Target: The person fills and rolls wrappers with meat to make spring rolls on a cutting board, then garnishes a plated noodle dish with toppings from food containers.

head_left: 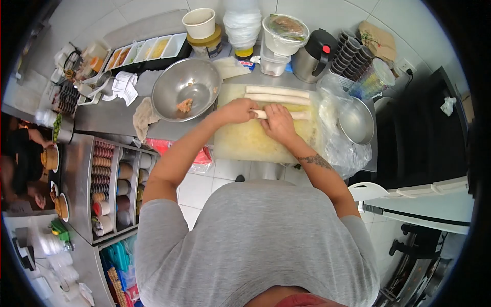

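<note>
On a yellowed cutting board (232, 146) lies a pale, thin dough roll (302, 115), partly hidden under my hands. My left hand (238, 111) pinches its left end between thumb and fingers. My right hand (279, 122) curls over its middle, fingers wrapped across the top. Just beyond, two more long rolls, a nearer one (279, 99) and a farther one (279, 90), lie side by side along the board's far edge. To the left, a steel mixing bowl (171, 84) holds a small lump of pinkish filling (184, 105).
Crumpled clear plastic (330, 120) and a metal bowl (356, 122) border the board's right side. A cloth (144, 119) lies by the mixing bowl. Along the wall stand a topping tray (146, 52), a steel jug (313, 56) and stacked cups (350, 56). Another person's arm (38, 137) shows far left.
</note>
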Tool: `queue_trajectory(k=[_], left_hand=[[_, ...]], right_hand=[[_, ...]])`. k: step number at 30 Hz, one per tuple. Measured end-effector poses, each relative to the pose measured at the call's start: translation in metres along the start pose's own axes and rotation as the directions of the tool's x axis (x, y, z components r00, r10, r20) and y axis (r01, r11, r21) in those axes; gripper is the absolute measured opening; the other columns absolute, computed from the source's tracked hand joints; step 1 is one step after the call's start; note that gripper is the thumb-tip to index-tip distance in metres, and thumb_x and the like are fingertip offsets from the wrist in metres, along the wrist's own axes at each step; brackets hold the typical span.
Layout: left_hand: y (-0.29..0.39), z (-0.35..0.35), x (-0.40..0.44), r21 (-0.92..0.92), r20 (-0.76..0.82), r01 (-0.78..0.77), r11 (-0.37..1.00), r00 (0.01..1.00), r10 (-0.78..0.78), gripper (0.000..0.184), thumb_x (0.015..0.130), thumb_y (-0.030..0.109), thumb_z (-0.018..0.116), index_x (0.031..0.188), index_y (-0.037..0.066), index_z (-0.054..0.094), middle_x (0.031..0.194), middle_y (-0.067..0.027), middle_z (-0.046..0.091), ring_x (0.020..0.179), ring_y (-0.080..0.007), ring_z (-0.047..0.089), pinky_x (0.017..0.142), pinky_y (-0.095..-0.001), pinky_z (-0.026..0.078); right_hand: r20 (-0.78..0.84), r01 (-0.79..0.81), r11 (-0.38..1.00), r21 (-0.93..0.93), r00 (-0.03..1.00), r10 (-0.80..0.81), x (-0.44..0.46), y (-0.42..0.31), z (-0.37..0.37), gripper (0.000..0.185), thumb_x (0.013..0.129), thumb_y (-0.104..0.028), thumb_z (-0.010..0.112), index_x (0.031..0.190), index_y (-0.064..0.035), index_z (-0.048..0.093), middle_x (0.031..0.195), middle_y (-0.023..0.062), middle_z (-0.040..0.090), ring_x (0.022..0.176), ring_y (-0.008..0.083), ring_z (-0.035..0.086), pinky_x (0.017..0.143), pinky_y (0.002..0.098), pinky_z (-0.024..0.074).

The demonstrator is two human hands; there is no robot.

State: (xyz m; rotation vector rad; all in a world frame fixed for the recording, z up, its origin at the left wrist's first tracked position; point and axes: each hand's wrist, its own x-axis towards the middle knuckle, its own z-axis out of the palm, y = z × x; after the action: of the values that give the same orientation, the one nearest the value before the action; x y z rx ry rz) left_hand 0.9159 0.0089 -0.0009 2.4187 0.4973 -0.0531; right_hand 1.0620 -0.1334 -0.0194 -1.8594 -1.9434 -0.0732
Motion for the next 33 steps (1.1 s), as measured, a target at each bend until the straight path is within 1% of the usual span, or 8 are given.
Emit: queue_trajectory(k=[3,6,9,12,18,21,27,33], left_hand=[[0.051,-0.051,-0.014,0.023,0.004,-0.094,0.995,0.996,0.094,0.031,0.084,0.02,0.065,0.11,0.004,0.06,0.092,-0.0201,0.065,0.091,-0.0343,0.062,0.079,-0.0418,0.047],[0.1,-0.079,-0.029,0.054,-0.214,-0.132,0.99,0.967,0.141,0.029,0.083,0.02,0.066,0.105,0.002,0.059,0.087,-0.0191,0.065,0.085,-0.0331,0.064,0.075,-0.0406,0.048],[0.138,-0.082,-0.036,0.068,-0.257,-0.274,0.959,0.924,0.282,0.028,0.083,0.02,0.066,0.102,0.001,0.058,0.085,-0.0182,0.064,0.079,-0.033,0.063,0.07,-0.0399,0.048],[0.158,-0.077,-0.036,0.212,-0.256,-0.344,0.915,0.884,0.392,0.025,0.084,0.019,0.065,0.1,0.001,0.058,0.078,-0.0157,0.063,0.071,-0.0284,0.061,0.066,-0.0371,0.048],[0.173,-0.096,-0.042,-0.078,-0.192,-0.341,0.937,0.927,0.321,0.02,0.087,0.017,0.06,0.094,-0.002,0.057,0.07,-0.011,0.058,0.064,-0.0187,0.057,0.061,-0.033,0.046],[0.178,-0.092,-0.041,-0.054,-0.2,-0.315,0.947,0.933,0.299,0.019,0.087,0.015,0.059,0.095,-0.002,0.058,0.071,-0.0124,0.059,0.066,-0.0214,0.058,0.062,-0.0336,0.046],[0.19,-0.096,-0.037,0.003,-0.15,-0.364,0.931,0.921,0.36,0.018,0.084,0.012,0.059,0.092,-0.003,0.056,0.072,-0.0174,0.059,0.067,-0.0272,0.06,0.063,-0.035,0.047],[0.204,-0.093,-0.031,0.125,-0.14,-0.437,0.891,0.881,0.452,0.016,0.083,0.011,0.057,0.089,-0.004,0.055,0.074,-0.0188,0.06,0.07,-0.0327,0.06,0.065,-0.0379,0.047]], right_hand=[[-0.095,-0.195,0.966,0.167,0.973,0.212,0.006,-0.008,-0.015,0.027,0.078,-0.024,0.069,0.086,-0.0044,0.052,0.084,0.0131,0.061,0.08,0.0312,0.061,0.07,0.0432,0.0477],[-0.061,-0.412,0.854,0.318,0.89,0.452,0.012,-0.02,-0.044,0.028,0.079,-0.026,0.071,0.085,-0.003,0.055,0.076,0.0149,0.063,0.068,0.0314,0.061,0.061,0.0392,0.049],[-0.129,-0.221,0.667,0.711,0.892,0.433,0.007,-0.027,-0.058,0.026,0.08,-0.022,0.072,0.091,-0.0009,0.061,0.081,0.0141,0.067,0.071,0.0232,0.064,0.066,0.0329,0.0495],[-0.193,-0.063,0.459,0.886,0.85,0.489,0.002,-0.041,-0.065,0.028,0.081,-0.017,0.072,0.102,-0.0018,0.064,0.082,0.0093,0.068,0.073,0.0137,0.062,0.068,0.0284,0.0487],[-0.171,-0.118,0.52,0.846,0.864,0.474,-0.008,-0.047,-0.087,0.024,0.083,-0.013,0.069,0.104,-0.0016,0.065,0.084,0.0059,0.068,0.077,0.0094,0.06,0.069,0.0273,0.0489],[-0.179,-0.126,0.536,0.835,0.859,0.48,-0.011,-0.05,-0.091,0.023,0.084,-0.011,0.069,0.103,-0.0001,0.064,0.086,0.0054,0.068,0.08,0.0084,0.06,0.07,0.0261,0.0486],[-0.088,-0.101,0.336,0.936,0.858,0.505,-0.004,-0.056,-0.112,0.018,0.083,-0.007,0.067,0.097,0.0035,0.064,0.088,0.0038,0.066,0.084,0.0075,0.058,0.073,0.0242,0.0473],[-0.026,-0.168,0.326,0.93,0.857,0.515,-0.014,-0.054,-0.126,0.014,0.083,-0.012,0.066,0.081,0.0009,0.062,0.069,0.0018,0.061,0.063,0.0072,0.056,0.056,0.0229,0.0448]])
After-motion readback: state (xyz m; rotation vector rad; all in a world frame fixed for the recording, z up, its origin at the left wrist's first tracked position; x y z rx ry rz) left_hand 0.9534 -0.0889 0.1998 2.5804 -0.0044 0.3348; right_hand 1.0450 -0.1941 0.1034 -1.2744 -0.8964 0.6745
